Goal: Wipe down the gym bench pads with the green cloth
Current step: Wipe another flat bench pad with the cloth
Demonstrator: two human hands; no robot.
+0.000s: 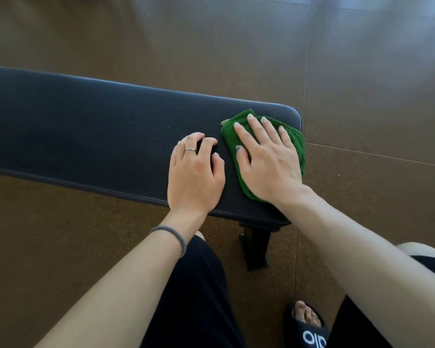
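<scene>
1. Head view shows the green cloth (266, 156) lying folded on the right end of the bench (86, 136), its right edge hanging slightly past the pad's rounded end.
2. The right hand (269, 159) lies flat on top of the cloth, its grip spread: fingers straight and fanned, pointing toward the far side, palm pressing the fabric onto the pad. The thumb rests on the cloth's left part.
3. The left hand (196, 172) rests on the bare pad just beside the cloth's left edge, not touching it. Its fingers are loosely curled with the tips on the pad surface, holding nothing.
4. A thin ring (190, 149) sits on one finger of the left hand, and a grey hair tie (172, 237) circles the left wrist.
5. The bench pad is dark, with a fine ribbed texture, and runs from the right end out past the left edge of the frame. A few pale specks dot its surface to the left of the hands.
6. Under the near right end a black bench leg (255, 249) stands on the brown floor (362, 197).
7. Nearest the camera are the person's black shorts (194, 297) and, at the lower right, a foot in a black slide sandal (309, 330) with white lettering.
</scene>
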